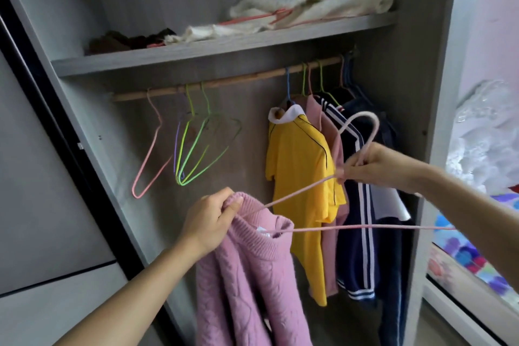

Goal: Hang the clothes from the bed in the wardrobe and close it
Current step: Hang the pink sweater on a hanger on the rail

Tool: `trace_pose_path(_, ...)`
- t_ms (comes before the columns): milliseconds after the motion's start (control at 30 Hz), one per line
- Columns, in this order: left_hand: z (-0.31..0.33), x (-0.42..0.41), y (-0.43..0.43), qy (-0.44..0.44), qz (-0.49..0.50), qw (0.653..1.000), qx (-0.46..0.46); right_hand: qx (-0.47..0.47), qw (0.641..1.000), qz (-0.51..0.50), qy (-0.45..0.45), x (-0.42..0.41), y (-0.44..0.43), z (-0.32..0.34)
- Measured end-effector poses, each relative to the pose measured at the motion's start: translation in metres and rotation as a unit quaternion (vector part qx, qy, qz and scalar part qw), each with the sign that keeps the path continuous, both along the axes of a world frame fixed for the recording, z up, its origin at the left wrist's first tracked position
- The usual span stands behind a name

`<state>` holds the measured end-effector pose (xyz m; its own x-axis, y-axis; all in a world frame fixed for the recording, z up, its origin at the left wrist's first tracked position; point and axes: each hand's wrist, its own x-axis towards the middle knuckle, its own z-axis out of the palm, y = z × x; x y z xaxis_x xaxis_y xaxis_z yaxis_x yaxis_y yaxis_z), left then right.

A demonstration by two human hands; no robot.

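Wardrobe (438,93) stands open, grey inside, and its wooden rail (224,83) serves as the landmark here. Above the rail a shelf (196,55) carries a heap of cream fabric (309,5), some dark items and a loose pink wire hanger. Under the rail's left half hang empty hangers (193,146), one pink, the others green and purple. Under its right half hang a yellow shirt (297,163), a pink garment just behind it and a navy jacket with white stripes (356,205), packed close together. Between those two groups a stretch of the rail is bare.

Below the rail and in front of the hung clothes, the pink sweater (247,275) dangles with its length running straight down, collar uppermost. The left hand (210,219) is closed on the ribbed collar edge, fingers curled tightly round the knit. The pink hanger (351,229) lies nearly level, its long bar running left to right across the yellow shirt and the navy jacket; its left end is inside the collar, its right end reaches past the wardrobe's side panel. Its hook curves upward toward the rail, well short of it. The right hand (376,166) pinches the hanger's neck just under the hook, thumb and fingers shut around the wire.
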<state>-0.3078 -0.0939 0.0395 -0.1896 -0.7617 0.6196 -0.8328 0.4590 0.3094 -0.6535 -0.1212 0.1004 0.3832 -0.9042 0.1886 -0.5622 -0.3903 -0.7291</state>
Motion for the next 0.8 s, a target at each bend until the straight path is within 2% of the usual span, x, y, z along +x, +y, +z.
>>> trace_pose_path(67, 0.0, -0.011, -0.002, -0.032, 0.008, 0.999, -0.013, 0.014, 1.0, 0.018, 0.021, 0.019, -0.004, -0.016)
trace_pose_path(133, 0.001, -0.015, -0.005, -0.039, 0.017, 0.999, -0.019, 0.027, 0.999, 0.036, -0.013, 0.035, -0.007, -0.027)
trace_pose_path(333, 0.004, -0.008, -0.011, 0.012, 0.011, 0.999, -0.037, 0.044, 0.991, 0.08, -0.103, 0.063, -0.011, -0.062)
trace_pose_path(533, 0.022, 0.023, -0.02, 0.012, 0.055, 0.998, -0.015, 0.054, 0.973, 0.115, -0.191, 0.041, -0.026, -0.042)
trace_pose_path(633, 0.023, 0.016, -0.018, -0.011, 0.058, 0.998, -0.018, 0.057, 0.973, 0.109, -0.194, 0.049, -0.035, -0.043)
trace_pose_path(800, 0.019, -0.005, -0.02, -0.017, 0.033, 0.999, -0.012, 0.078, 0.966, 0.151, -0.198, 0.114, -0.026, -0.083)
